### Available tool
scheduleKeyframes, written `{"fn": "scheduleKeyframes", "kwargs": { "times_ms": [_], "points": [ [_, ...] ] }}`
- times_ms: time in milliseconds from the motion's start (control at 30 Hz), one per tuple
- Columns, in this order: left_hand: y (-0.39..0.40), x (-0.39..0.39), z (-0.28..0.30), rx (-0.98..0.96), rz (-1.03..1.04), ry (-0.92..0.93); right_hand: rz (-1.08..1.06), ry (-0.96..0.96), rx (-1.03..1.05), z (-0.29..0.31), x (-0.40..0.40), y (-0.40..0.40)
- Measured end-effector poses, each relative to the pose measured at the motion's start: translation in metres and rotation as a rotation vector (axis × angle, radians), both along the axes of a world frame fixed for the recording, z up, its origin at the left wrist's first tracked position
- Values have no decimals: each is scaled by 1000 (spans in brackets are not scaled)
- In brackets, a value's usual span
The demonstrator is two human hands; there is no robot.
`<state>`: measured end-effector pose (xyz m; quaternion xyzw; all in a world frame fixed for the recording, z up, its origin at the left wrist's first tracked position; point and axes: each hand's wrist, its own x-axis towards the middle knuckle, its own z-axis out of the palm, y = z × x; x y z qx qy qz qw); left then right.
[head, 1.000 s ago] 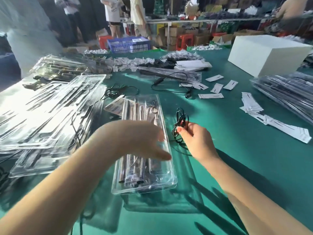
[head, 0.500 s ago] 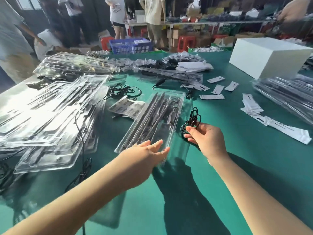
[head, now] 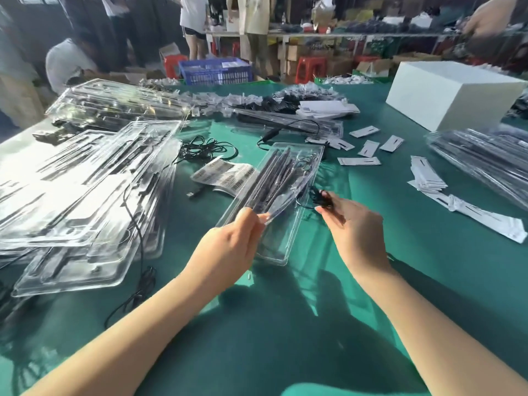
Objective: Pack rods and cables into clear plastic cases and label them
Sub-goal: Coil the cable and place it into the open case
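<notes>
The flat work surface (head: 371,281) is teal green. The long clear plastic case (head: 288,167) shows dark grey rods (head: 274,178), seemingly metallic. The thin coiled cable (head: 205,147) is black. White paper label sheets (head: 225,174) carry black barcode stripes. The rectangular box (head: 454,92) is plain white; the slatted plastic crate (head: 217,71) is blue.

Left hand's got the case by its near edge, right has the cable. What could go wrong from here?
1. The left hand pinches only the near edge of the clear case, which looks tilted; the rods could slide or spill.
2. The right hand holds a loosely bunched black cable; a loop may snag on the case edge going in.
3. The barcode labels lie beside the case and could get swept aside.
</notes>
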<state>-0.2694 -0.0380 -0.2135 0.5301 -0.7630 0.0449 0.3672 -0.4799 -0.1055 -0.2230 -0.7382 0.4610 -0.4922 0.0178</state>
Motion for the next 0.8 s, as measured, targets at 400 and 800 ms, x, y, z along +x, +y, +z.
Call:
{"fn": "scheduleKeyframes", "kwargs": {
  "times_ms": [400,800],
  "points": [
    [0,1,-3,118,28,178,289,1068,234,26,39,-14],
    [0,3,-9,93,15,100,419,949,427,27,20,-30]
  ]
}}
